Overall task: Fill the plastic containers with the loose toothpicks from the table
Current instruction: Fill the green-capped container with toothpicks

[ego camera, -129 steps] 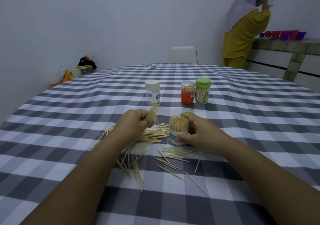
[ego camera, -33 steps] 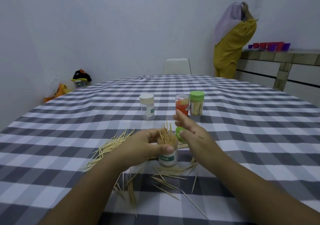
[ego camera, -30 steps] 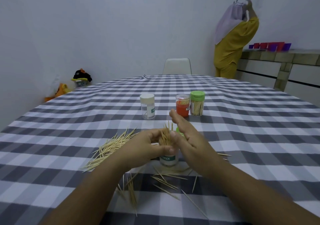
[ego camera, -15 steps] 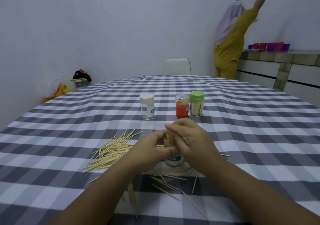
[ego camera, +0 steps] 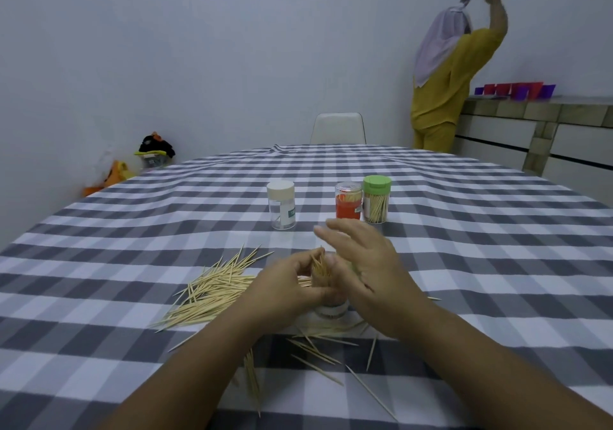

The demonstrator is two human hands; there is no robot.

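Near the middle of the frame, the left hand point(ego camera: 286, 286) is wrapped around a small clear plastic container with a white-and-green label point(ego camera: 330, 308), fingers closed on its upper part, so only its base shows beneath the hand. A tight bundle of pale wooden toothpicks point(ego camera: 320, 268) stands up out of its mouth. The right hand point(ego camera: 366, 265) is just beside the bundle, fingers spread and extended, palm turned toward it; whether it touches the sticks cannot be told.

To the left of the hands, a fan-shaped pile of loose toothpicks point(ego camera: 212, 288) lies on the grey-and-white checked tablecloth point(ego camera: 481, 263). Thinner scattered toothpicks point(ego camera: 318, 353) lie below the hands, toward the lower centre, some running under the forearms.

Above the hands, in the middle of the cloth, three more containers stand upright: a clear jar with a cream lid point(ego camera: 281, 204) apart on the left, then an orange-filled clear jar point(ego camera: 348, 200) just beside a green-lidded jar of toothpicks point(ego camera: 376, 199).

The cloth is bare across the whole right half of the frame and along the far edge, where a white chair back point(ego camera: 338, 128) rises. The left edge of the table curves away toward the wall. In the upper right, a person in yellow clothing point(ego camera: 447, 78) stands at a tiled counter point(ego camera: 537, 111), well clear of the table.
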